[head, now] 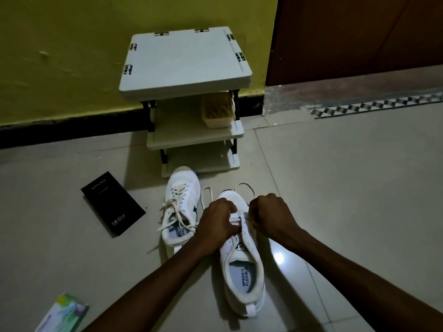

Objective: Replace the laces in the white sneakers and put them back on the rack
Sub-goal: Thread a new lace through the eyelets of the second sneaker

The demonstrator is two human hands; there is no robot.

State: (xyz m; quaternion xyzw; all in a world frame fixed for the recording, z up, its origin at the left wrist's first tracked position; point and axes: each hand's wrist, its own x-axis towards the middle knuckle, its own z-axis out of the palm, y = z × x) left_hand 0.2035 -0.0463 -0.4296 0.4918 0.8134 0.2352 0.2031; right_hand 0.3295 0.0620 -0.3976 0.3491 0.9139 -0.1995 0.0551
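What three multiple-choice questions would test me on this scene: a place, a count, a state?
1. Where does the black box lie? A) on the floor, left of the laced sneaker B) on the rack's top C) inside a sneaker
2. How many white sneakers are in view? A) one B) two C) three
3. The near sneaker, under the left hand and right hand, is A) fully laced B) partly laced C) without a lace
Answers: 1 A, it lies on the tiles beside that sneaker. 2 B, one laced, one being laced. 3 B, its lace crosses only near the toe, ends looping on the floor.
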